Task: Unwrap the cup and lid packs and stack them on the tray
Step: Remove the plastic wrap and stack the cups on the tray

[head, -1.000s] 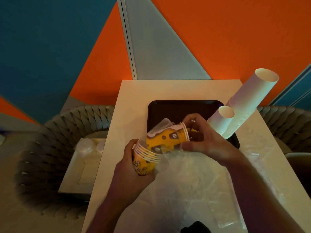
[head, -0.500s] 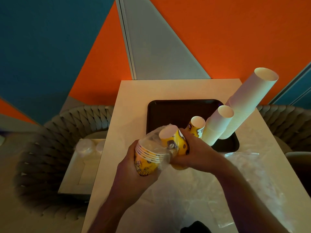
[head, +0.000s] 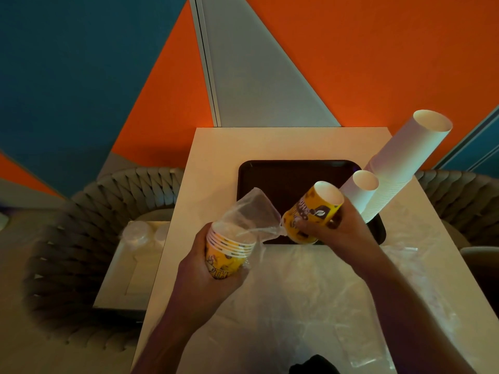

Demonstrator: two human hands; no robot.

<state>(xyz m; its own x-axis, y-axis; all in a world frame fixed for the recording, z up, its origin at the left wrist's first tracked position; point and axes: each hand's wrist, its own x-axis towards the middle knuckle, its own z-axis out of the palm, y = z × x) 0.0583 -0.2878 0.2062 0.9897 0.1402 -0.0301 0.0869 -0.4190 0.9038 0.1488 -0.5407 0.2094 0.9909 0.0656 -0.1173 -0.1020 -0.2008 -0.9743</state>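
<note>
Pale tabletop [head: 216, 157] set against a wall of orange, teal and grey panels, with woven chairs [head: 89, 238] at either side. Left hand [head: 216, 268] grips a short nested stack of yellow printed cups [head: 229, 252], rims upward; a clear plastic wrapper [head: 251, 214] rises from the mouth of this stack and trails toward the other hand. Right hand [head: 340, 228] is curled round a second yellow cup stack [head: 310, 214], held upside down with its white base facing up and tilted, over the near edge of the dark tray [head: 283, 174]. The wrapper's tail meets this second stack at its lower rim; whether it is caught there or only touching cannot be told. The two yellow stacks are apart, joined only by the film.

On the right part of the tray stand two inverted stacks of plain white cups: a short white stack [head: 361, 190] just beside the right hand, and behind it a tall white stack [head: 405, 168] leaning to the right past the tray's edge. Loose clear plastic sheeting [head: 310, 292] covers the near part of the table beneath both forearms. On the seat of the left chair lies a flat pale box [head: 127, 273] with clear lids [head: 137, 233] resting on its far end.
</note>
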